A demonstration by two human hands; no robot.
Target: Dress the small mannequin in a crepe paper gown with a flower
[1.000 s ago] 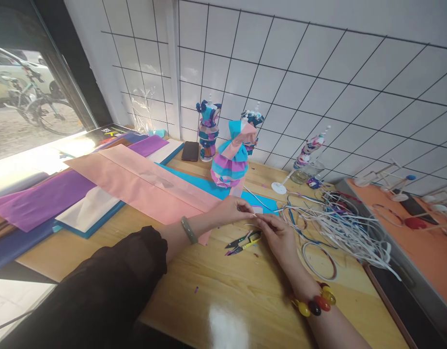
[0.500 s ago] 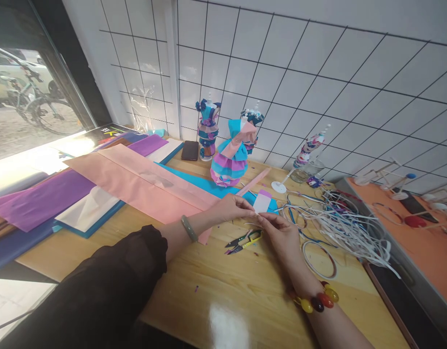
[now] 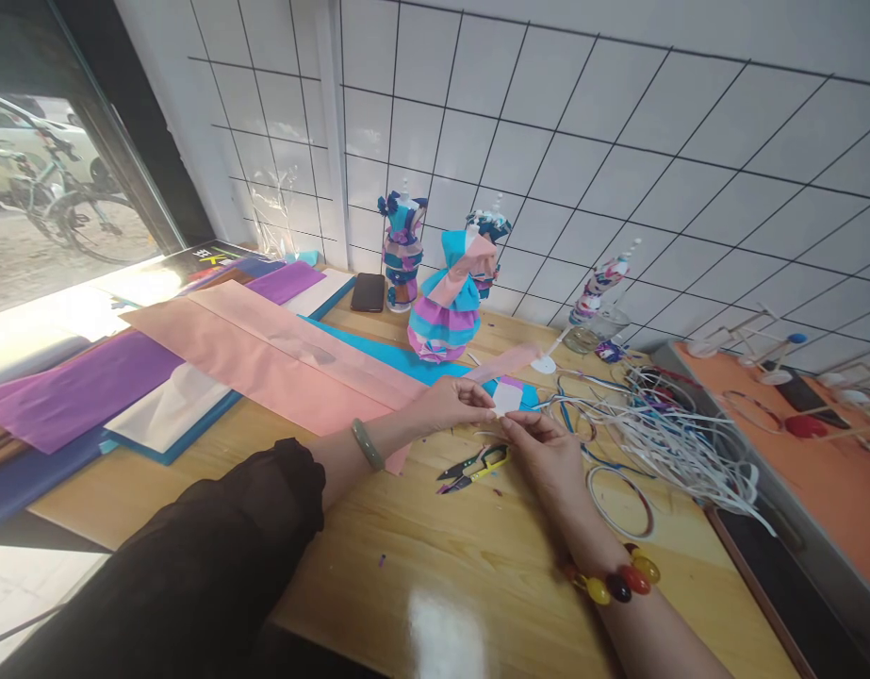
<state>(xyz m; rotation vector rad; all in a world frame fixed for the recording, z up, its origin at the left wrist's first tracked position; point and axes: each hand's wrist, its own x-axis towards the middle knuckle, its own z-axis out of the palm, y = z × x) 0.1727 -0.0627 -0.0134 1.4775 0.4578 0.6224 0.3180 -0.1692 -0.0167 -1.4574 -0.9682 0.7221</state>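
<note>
My left hand [image 3: 457, 404] and my right hand [image 3: 544, 453] meet above the table, thumbs and forefingers pinched close together. Between the fingertips is the lower end of a small white and purple piece of paper [image 3: 506, 396], drawn narrow there. A pale pink paper strip [image 3: 509, 362] runs from behind my left hand toward the upper right, blurred; whether my fingers hold it too, I cannot tell. Just below the hands lie yellow-and-black thread snips [image 3: 475, 469] on the wood. A blue paper sheet [image 3: 378, 351] lies behind the hands.
Small mannequins in paper dresses [image 3: 445, 311] stand by the tiled wall, near a phone [image 3: 368, 292] and a glass jar [image 3: 596, 330]. Large pink paper [image 3: 286, 354] and purple sheets [image 3: 88, 377] cover the left. Tangled white cords [image 3: 689, 443] lie at right, beside an orange-topped surface [image 3: 780, 471].
The pink strip has shifted right and its far end now overlaps a white stand base. The white and purple paper has tilted and narrowed toward my fingertips. Both hands stay nearly in place.
</note>
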